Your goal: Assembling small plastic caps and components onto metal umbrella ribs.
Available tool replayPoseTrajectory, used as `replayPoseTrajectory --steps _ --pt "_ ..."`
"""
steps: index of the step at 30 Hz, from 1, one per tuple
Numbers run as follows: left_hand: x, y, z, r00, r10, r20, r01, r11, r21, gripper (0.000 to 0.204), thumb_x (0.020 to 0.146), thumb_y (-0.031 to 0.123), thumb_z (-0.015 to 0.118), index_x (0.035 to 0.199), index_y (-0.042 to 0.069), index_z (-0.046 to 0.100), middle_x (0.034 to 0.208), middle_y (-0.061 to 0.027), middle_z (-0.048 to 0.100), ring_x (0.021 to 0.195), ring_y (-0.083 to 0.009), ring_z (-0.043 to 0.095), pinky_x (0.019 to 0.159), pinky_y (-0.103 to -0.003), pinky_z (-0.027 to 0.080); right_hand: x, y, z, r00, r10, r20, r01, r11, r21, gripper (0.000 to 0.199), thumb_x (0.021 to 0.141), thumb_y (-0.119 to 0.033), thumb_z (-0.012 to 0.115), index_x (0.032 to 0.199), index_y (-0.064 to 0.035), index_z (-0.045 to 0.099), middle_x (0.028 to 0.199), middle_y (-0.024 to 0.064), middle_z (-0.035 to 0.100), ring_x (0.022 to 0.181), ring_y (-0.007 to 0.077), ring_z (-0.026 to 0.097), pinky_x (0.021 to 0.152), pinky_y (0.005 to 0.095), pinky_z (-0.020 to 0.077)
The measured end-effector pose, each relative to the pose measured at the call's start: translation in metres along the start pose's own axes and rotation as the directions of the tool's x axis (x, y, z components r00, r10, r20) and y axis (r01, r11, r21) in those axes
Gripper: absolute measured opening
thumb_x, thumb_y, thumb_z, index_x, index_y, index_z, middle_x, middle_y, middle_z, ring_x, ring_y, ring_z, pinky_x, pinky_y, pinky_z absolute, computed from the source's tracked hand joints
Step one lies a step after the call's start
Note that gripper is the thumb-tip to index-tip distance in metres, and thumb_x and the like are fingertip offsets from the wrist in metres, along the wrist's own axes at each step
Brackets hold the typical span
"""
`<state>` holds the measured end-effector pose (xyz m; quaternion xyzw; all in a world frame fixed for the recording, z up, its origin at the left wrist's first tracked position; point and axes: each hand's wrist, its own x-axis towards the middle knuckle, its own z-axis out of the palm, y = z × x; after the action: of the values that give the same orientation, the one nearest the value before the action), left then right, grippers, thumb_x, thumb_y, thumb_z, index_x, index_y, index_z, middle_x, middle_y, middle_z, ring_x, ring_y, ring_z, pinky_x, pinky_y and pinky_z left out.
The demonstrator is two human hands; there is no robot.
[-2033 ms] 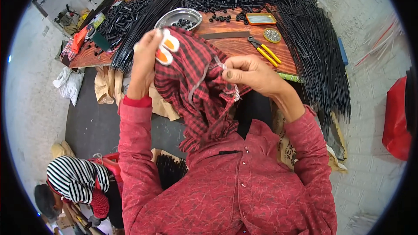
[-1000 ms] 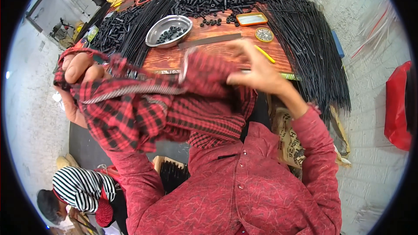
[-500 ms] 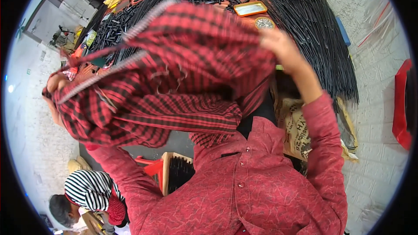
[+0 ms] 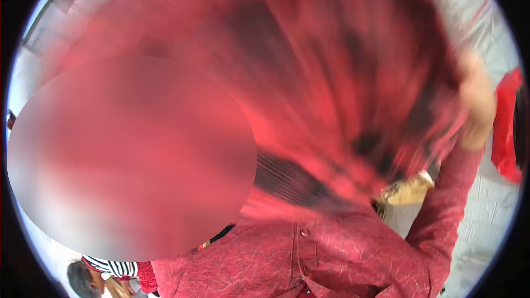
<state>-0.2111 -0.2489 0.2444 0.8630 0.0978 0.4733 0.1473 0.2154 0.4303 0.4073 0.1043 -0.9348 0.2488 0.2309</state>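
Red checked cloth now fills the view – right hand grips it, left hidden

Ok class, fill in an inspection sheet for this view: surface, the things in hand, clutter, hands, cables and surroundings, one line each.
Surface: nothing seen; cloth hides it.
Things in hand: red checked cloth, motion-blurred, raised close across the camera.
Clutter: tan bag-like item below the cloth; red object at the right edge.
Hands: right hand at the cloth's right edge, grip blurred; left hand not visible.
Cables: nothing seen.
Surroundings: pale floor; another person in a striped top at lower left; own red shirt.
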Motion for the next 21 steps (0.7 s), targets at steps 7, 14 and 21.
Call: replayPoseTrajectory --steps 7,14,21 --pt "0.123 -0.161 0.197 0.064 -0.998 -0.003 0.843 0.055 -0.535 0.062 0.094 0.04 0.068 0.127 -0.01 0.055 0.119 -0.0219 0.066 0.112 -0.0326 0.062 0.101 -0.041 0.046 -0.113 0.041 0.158 0.142 -0.132 0.981 -0.331 0.928 0.173 0.038 0.097 -0.039 0.064 0.115 -0.006 0.067 0.104 0.0166 0.07 0.098 0.0304 0.069 0.081 0.0397 0.0537" --pt "0.083 -0.219 0.221 -0.237 -0.969 -0.074 0.954 -0.218 -0.206 0.055 0.094 0.041 0.069 0.135 0.007 0.055 0.115 -0.0137 0.068 0.106 -0.0253 0.065 0.091 -0.037 0.052 -0.07 0.061 0.257 0.764 0.139 0.63 -0.172 0.985 -0.009 0.027 0.088 -0.025 0.063 0.109 -0.0082 0.067 0.105 0.0158 0.068 0.102 0.037 0.064 0.085 0.0478 0.052" --pt "-0.007 -0.296 0.236 -0.157 -0.526 -0.836 0.973 -0.227 -0.04 0.053 0.089 0.018 0.074 0.136 0.006 0.052 0.123 -0.0186 0.059 0.113 -0.0308 0.06 0.096 -0.04 0.049 -0.054 0.087 0.371 0.954 0.293 0.064 -0.261 0.917 -0.302 0.033 0.083 -0.025 0.075 0.109 -0.0099 0.063 0.095 0.0133 0.059 0.086 0.0374 0.062 0.074 0.0465 0.0539"
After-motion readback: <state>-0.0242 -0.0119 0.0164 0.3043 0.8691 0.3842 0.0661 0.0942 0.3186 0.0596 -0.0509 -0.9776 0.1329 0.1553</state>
